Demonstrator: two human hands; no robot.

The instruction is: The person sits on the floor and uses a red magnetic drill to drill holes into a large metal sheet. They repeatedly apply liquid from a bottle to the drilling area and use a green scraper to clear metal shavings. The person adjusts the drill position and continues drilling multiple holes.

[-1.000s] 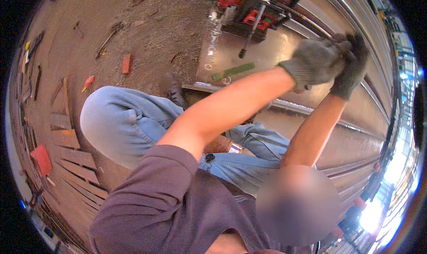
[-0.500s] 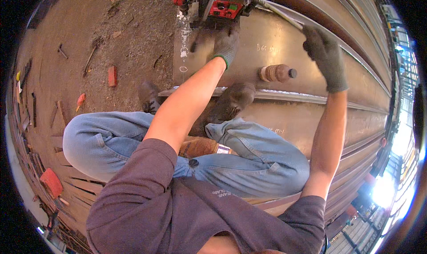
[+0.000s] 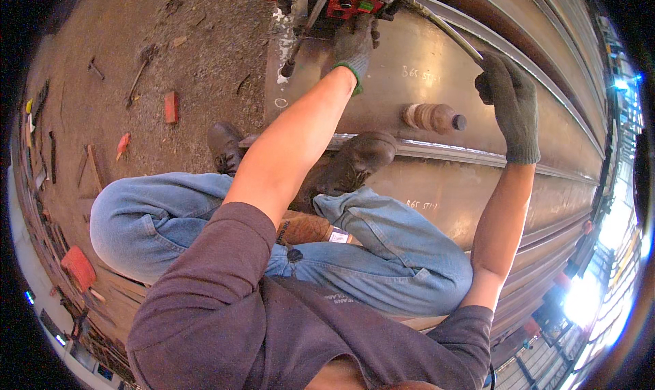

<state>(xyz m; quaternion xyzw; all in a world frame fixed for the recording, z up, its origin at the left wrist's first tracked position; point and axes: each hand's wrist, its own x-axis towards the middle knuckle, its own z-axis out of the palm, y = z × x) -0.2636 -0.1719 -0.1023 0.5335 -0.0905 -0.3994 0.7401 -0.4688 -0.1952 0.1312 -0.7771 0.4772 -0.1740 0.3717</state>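
My left hand [image 3: 355, 45], in a grey glove with a green cuff, reaches far forward and grips the lower edge of a red and black machine [image 3: 344, 0] standing on the long steel beam [image 3: 409, 76]. A long handle [image 3: 306, 28] slants down from the machine just left of that hand. My right hand [image 3: 508, 103], in a dark glove, is closed around a grey cable [image 3: 437, 25] that runs from the machine toward the right. A brown bottle [image 3: 433, 117] lies on its side on the beam between my two arms.
I sit on the beam in blue jeans [image 3: 382, 253] and brown boots [image 3: 355, 161]. Dirt floor to the left holds a brick [image 3: 170, 107], scattered tools [image 3: 140, 76] and metal bars. Bright light glares at the lower right.
Both gloved hands were together at the upper right, then separated. My left hand moved forward onto the machine; my right hand came down onto the cable. The view tilted toward the machine.
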